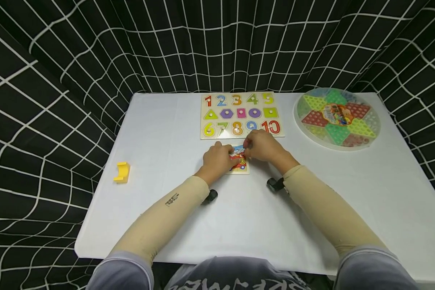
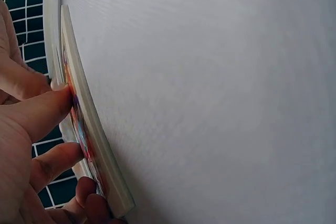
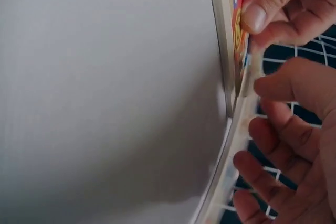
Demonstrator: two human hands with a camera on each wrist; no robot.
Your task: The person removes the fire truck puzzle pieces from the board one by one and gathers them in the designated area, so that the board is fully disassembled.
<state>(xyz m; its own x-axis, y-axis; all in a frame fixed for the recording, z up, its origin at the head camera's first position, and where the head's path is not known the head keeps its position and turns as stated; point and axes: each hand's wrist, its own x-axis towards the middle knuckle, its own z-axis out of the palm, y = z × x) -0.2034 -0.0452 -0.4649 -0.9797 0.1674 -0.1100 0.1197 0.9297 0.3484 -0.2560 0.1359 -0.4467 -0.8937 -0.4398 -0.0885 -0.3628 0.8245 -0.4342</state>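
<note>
Small picture puzzle [image 1: 243, 164], one: flat on desk [image 1: 166, 153], before numbered board [image 1: 233, 120]. Left hand [image 1: 217, 159]: thumb and finger apart, tips on the puzzle's face; whether they pinch a piece, cannot tell. Right hand [image 1: 264, 146]: fingers apart, loosely bent, beside puzzle's far right corner.
</note>
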